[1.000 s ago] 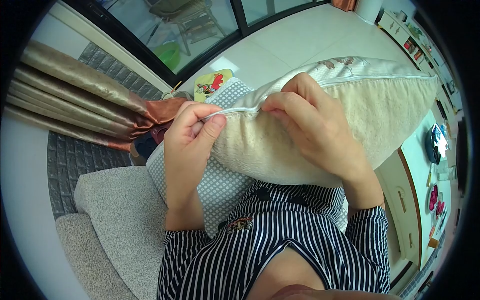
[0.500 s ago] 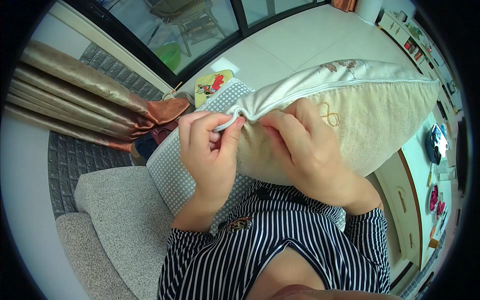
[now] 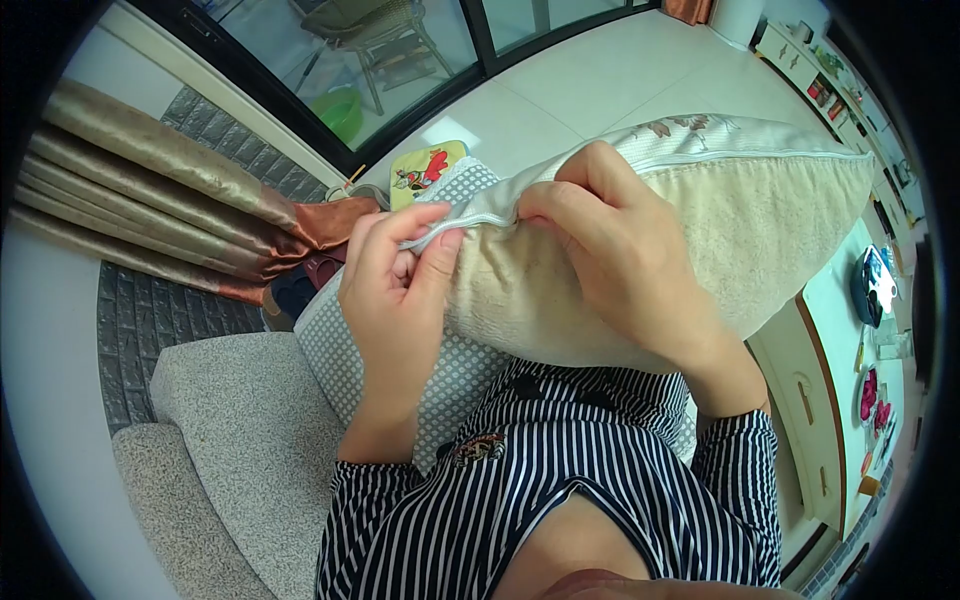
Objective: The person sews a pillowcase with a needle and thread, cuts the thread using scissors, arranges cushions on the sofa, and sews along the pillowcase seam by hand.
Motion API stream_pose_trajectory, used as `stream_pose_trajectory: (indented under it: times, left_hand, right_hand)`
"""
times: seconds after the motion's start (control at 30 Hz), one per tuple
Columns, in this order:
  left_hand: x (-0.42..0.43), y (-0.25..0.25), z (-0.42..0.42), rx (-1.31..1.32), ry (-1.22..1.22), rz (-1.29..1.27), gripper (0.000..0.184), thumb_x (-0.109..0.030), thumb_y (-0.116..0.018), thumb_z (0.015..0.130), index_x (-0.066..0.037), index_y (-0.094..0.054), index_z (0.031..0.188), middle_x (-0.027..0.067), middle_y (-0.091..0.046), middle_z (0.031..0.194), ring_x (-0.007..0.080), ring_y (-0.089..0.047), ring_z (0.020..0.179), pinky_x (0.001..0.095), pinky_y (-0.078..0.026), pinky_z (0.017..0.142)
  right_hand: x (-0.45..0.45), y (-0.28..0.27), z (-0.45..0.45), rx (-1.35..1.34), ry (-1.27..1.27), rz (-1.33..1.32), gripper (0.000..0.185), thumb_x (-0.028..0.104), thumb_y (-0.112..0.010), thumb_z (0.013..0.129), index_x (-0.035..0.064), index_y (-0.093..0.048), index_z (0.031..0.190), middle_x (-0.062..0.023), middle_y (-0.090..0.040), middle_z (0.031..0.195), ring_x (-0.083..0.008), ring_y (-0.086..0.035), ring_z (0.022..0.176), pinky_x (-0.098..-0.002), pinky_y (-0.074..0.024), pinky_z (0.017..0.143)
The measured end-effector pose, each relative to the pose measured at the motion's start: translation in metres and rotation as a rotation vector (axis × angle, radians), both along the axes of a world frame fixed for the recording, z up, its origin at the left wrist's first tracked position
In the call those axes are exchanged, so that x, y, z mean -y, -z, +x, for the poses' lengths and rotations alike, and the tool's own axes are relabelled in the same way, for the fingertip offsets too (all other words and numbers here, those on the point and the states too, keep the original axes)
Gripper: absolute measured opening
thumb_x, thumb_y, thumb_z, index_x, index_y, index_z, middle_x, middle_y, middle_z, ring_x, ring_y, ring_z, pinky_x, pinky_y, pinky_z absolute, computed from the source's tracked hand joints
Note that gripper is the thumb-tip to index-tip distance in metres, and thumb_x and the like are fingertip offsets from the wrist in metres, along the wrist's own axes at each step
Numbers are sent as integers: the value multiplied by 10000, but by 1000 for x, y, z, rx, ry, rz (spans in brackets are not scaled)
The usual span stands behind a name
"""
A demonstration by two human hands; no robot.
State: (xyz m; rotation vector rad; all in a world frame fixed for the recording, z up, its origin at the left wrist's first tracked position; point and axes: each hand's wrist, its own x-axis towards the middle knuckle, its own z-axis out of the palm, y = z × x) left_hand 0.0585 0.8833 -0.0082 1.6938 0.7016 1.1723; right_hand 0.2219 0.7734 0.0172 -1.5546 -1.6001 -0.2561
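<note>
A large cream cushion (image 3: pixel 770 230) lies across my lap, with a plush underside, a printed pale top and a white piped edge (image 3: pixel 700 156) between them. With thumb and fingers, my left hand (image 3: pixel 395 290) pinches the left end of this edge. Close beside it, my right hand (image 3: pixel 635 265) is closed in a pinch against the seam. Whatever sits between the right fingertips is hidden. The fabric is slightly puckered between the two hands.
A dotted grey cloth (image 3: pixel 350 350) covers the seat beneath the cushion, beside a grey speckled sofa (image 3: pixel 240 420). A yellow cartoon-printed stool (image 3: pixel 425 172) stands ahead. On the right is a white table with drawers (image 3: pixel 800 400), holding a dark blue shiny item (image 3: pixel 874 287).
My left hand has shifted left and down a little. The edge between my hands is pulled straighter, its fold flattened. My right hand has risen, and the yellow thread loops are out of sight.
</note>
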Motion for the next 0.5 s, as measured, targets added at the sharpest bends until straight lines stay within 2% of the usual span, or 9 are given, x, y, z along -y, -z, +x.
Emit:
stream_pose_trajectory:
  times: [0.07, 0.1, 0.17, 0.2, 0.27, 0.37, 0.5]
  left_hand:
    - [-8, -4, -5, -117, 152, 49, 201, -3, -702, 880, 35, -649, 1071, 24, -549, 989, 9, -469, 569, 152, -388, 501]
    - [-13, -8, -8, -117, 152, 48, 201, -3, -702, 880, 35, -649, 1071, 24, -549, 989, 9, -469, 569, 152, -388, 501]
    - [-22, -15, -13, -60, 415, -252, 178, -12, -642, 920, 49, -637, 1087, 23, -572, 922, 11, -471, 559, 153, -362, 480]
    - [-27, -17, -15, -60, 414, -251, 178, -12, -642, 920, 49, -637, 1087, 23, -572, 922, 11, -471, 559, 153, -362, 480]
    - [-35, -19, -18, -27, 655, -527, 169, -41, -582, 957, 57, -632, 1086, 13, -584, 802, 15, -466, 535, 152, -330, 457]
    - [-43, -20, -18, -50, 739, -598, 192, -73, -543, 985, 63, -619, 1097, 5, -579, 715, 17, -469, 515, 150, -317, 440]
    - [-46, -14, -16, -9, 783, -653, 206, -91, -539, 994, 68, -608, 1106, 10, -584, 723, 19, -472, 500, 149, -324, 431]
  right_hand:
    - [-2, -1, 6, 0, -27, -11, 200, -57, -670, 771, 36, -676, 948, -84, -546, 850, -218, -597, 739, -304, -494, 630]
    - [-3, -2, 8, 2, -55, -21, 205, -57, -668, 776, 39, -680, 956, -77, -547, 853, -208, -599, 752, -294, -494, 641]
    - [-4, -4, 11, -3, -67, -27, 162, -5, -662, 796, 58, -676, 945, -73, -560, 862, -224, -613, 752, -315, -506, 635]
    - [-4, -4, 13, -6, -80, -32, 122, 48, -656, 816, 76, -671, 934, -70, -572, 872, -239, -627, 753, -336, -518, 629]
    - [-4, -4, 15, -34, -106, -39, 112, 53, -666, 820, 75, -671, 929, -71, -573, 868, -238, -628, 757, -331, -515, 630]
    - [-6, -1, 20, -82, -159, -27, 90, 66, -687, 825, 71, -672, 913, -71, -574, 852, -235, -627, 751, -324, -509, 627]
    - [-6, 1, 20, -129, -165, -44, 75, 85, -710, 823, 68, -671, 885, -68, -580, 827, -226, -619, 712, -324, -502, 615]
